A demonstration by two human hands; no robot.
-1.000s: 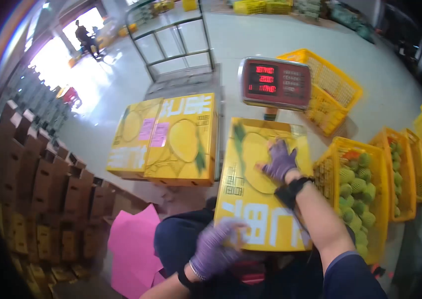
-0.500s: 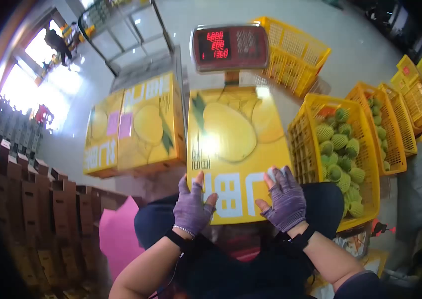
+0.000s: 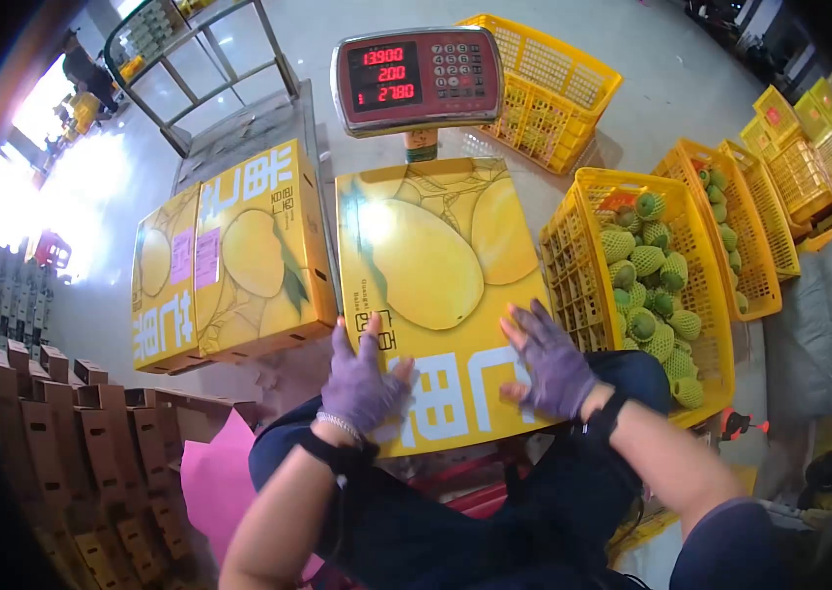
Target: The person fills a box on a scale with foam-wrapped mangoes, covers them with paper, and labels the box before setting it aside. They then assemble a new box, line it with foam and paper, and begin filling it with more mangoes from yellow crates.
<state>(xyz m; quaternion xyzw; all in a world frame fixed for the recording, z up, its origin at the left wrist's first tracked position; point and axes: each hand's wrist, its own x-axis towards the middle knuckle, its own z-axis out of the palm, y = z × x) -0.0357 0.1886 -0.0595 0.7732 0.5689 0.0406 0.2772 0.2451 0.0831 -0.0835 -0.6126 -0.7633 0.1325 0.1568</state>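
A closed yellow carton (image 3: 426,265) printed with mangoes lies in front of me, below a digital scale display (image 3: 419,79) with red lit numbers. My left hand (image 3: 365,379), in a purple fingerless glove, rests at the carton's near left edge with fingers apart. Across from it, my right hand (image 3: 553,364) in a matching glove lies on the near right edge, fingers spread. Neither hand grips anything. Just right of the carton stands a yellow crate (image 3: 588,187) of green fruit in foam nets (image 3: 647,285).
Two more mango cartons (image 3: 258,246) stand to the left, by a metal-railed cart (image 3: 209,93). An upright yellow crate (image 3: 544,98) is behind the display. Further crates (image 3: 696,157) line the right. Brown cartons (image 3: 101,452) and pink sheets (image 3: 219,477) are at lower left.
The display's readings have changed and now read clearly, with 13.900 on top. The whole view has shifted slightly. Both hands stay on the carton, with the right fingers a bit more spread.
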